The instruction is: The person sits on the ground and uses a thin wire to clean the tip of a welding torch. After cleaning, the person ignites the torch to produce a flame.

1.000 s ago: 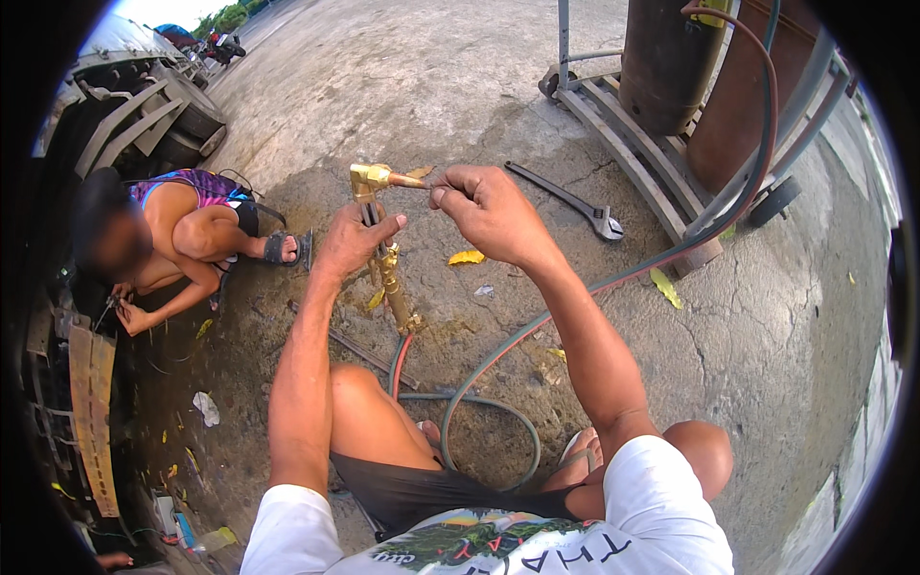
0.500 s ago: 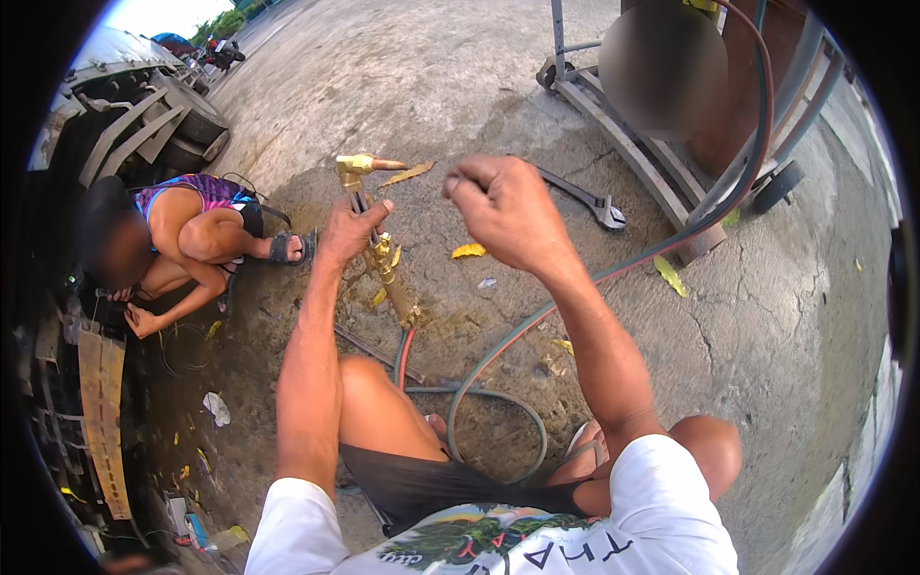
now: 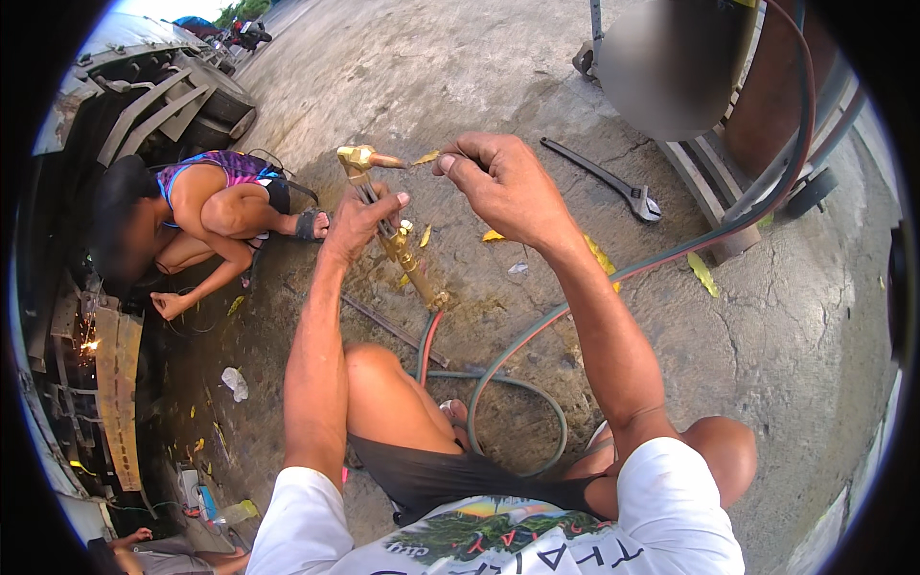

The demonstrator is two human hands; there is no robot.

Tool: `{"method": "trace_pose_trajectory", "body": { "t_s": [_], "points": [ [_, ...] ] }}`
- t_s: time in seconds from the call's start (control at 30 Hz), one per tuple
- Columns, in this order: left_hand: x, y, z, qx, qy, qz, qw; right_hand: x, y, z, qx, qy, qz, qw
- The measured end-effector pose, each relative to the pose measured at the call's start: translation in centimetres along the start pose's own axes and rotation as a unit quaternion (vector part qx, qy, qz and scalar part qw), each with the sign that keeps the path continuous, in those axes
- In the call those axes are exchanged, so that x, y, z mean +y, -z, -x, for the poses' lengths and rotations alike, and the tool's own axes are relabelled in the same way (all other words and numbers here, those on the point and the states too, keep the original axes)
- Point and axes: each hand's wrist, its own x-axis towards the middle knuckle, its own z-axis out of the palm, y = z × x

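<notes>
My left hand (image 3: 362, 225) is closed round the tubes of a brass cutting torch (image 3: 420, 278), just below its angled head. The torch's copper-coloured nozzle (image 3: 388, 161) points right, toward my right hand (image 3: 503, 187). Thumb and forefinger of that hand are pinched together a short way from the nozzle's end. Whatever thin thing they may hold is too small to make out against a yellow leaf (image 3: 427, 156) on the ground behind. Red and green hoses (image 3: 517, 359) run from the torch's lower end and loop between my feet.
An adjustable wrench (image 3: 604, 177) lies on the concrete beyond my right hand. A wheeled cart (image 3: 704, 187) stands at the upper right. At the left a person (image 3: 216, 201) crouches beside a truck, with sparks (image 3: 89, 343) near a rusty metal strip (image 3: 117, 402). Another person's legs (image 3: 182, 561) show lower left.
My right hand has come closer to the nozzle's end, while my left hand keeps its hold on the torch. Sparks have appeared by the crouching person, and the view has shifted slightly.
</notes>
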Motion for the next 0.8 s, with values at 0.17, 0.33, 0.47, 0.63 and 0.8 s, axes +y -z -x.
{"method": "trace_pose_trajectory", "body": {
  "t_s": [0.17,0.33,0.47,0.63,0.8],
  "points": [
    [-0.7,0.3,0.0,0.000,-0.006,0.030,1.000,-0.4,-1.3,0.2,-0.047,-0.030,-0.017,0.998],
    [-0.5,0.1,-0.2,-0.012,0.002,0.037,0.999,-0.5,-1.8,0.2,-0.031,-0.024,-0.037,0.999],
    [-0.2,0.1,-0.2,-0.023,0.018,0.035,0.999,-0.4,-1.9,0.1,-0.029,-0.012,-0.040,0.999],
    [-0.2,-0.2,-0.4,-0.021,0.007,0.032,0.999,-0.3,-1.8,0.2,-0.012,-0.006,-0.030,0.999],
    [-0.6,-0.3,-0.5,-0.019,-0.016,0.033,0.999,-0.5,-1.6,0.2,-0.019,-0.016,-0.035,0.999]
  ]
}}
